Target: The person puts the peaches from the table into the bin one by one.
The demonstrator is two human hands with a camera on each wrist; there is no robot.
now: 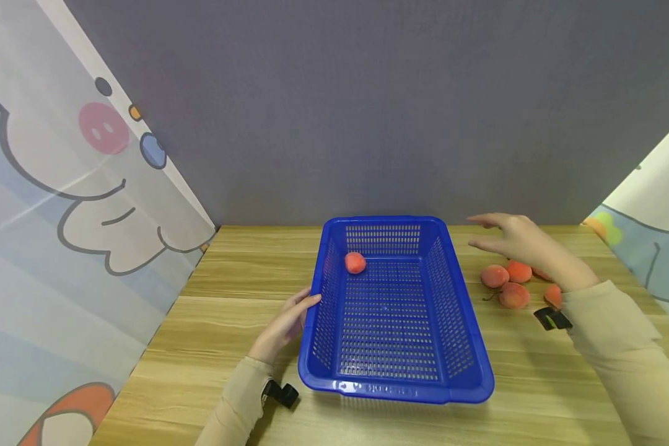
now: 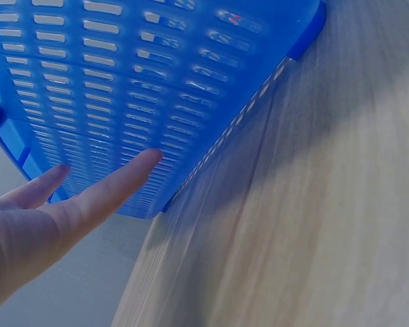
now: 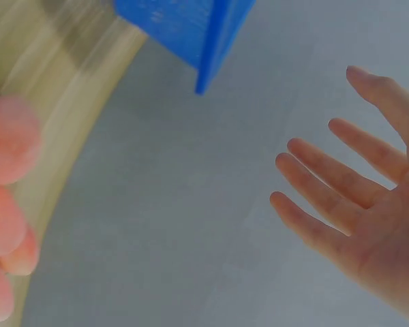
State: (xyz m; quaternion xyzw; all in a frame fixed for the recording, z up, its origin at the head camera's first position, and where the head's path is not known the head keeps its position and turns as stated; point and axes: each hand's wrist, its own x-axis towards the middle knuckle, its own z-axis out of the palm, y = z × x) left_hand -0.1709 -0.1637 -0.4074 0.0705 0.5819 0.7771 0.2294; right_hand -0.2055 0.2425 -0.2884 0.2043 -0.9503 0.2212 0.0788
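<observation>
And the blue basket (image 1: 398, 391) is seen in the middle of the counter (image 1: 212, 347), its slotted floor showing and one reddish fruit (image 1: 355, 263) lodged inside, over by the far left corner! The basket's left rim is held by the left hand (image 1: 281, 328): the thumb is laid over the edge, the other fingers are stretched along the slotted outer wall. Across on the right, nothing is grasped by the right hand (image 1: 518, 238); its fingers are spread loose in the air, above the far right part of the counter, well apart from the basket.

Just below it the loose fruits (image 1: 515, 295) are bunched, one with a thin dark stem beside it, and part of the group is covered by the right forearm and its beige sleeve (image 1: 613, 328). Between that hand and the fruit inside, the basket's right wall is raised as a barrier. A black device (image 1: 554, 319) is worn at the right wrist, close to the nearest fruit, and another is strapped at the left. The far side is closed off by a grey panel (image 1: 379, 111), the left by a cartoon-printed cloth (image 1: 44, 204).
</observation>
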